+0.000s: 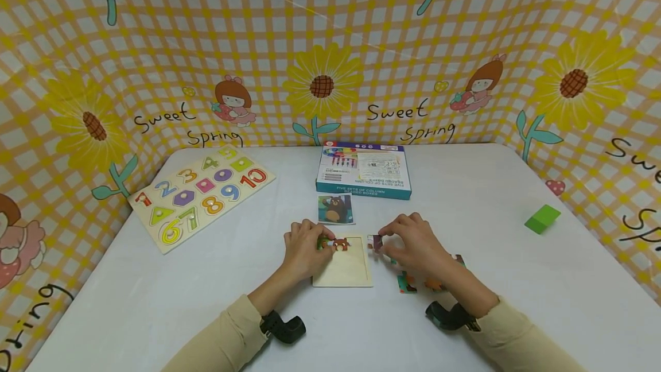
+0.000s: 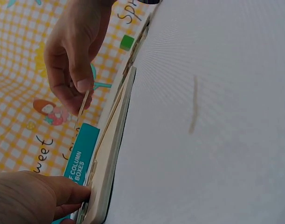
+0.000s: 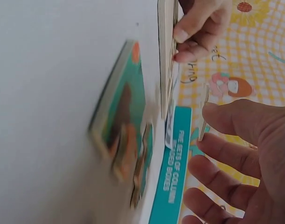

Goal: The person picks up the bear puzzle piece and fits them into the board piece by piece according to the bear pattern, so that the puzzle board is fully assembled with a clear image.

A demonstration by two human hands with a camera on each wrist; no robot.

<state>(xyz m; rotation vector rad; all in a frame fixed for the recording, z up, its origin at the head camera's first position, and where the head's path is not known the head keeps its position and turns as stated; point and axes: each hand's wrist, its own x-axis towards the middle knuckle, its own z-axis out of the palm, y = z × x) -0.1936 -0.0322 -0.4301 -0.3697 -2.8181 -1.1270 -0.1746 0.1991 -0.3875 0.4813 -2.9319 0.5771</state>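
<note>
A shallow wooden puzzle tray (image 1: 341, 271) lies flat on the table. At its upper left my left hand (image 1: 303, 248) pinches a mostly covered green puzzle piece between thumb and fingers, beside a brown bear-face piece (image 1: 341, 244). Right of the tray, above the table, my right hand (image 1: 417, 244) holds a thin purple-and-white puzzle piece (image 1: 378, 242) between thumb and index finger. Loose puzzle pieces (image 1: 407, 283) lie under and beside my right hand, partly hidden by it; the right wrist view shows some overlapping (image 3: 126, 109).
A bear picture card (image 1: 335, 209) lies behind the tray, with a beaded-boxes carton (image 1: 364, 171) beyond it. At the left is a wooden number board (image 1: 203, 197). A green block (image 1: 543, 219) sits far right. A checked cloth (image 1: 330, 27) hangs behind the table.
</note>
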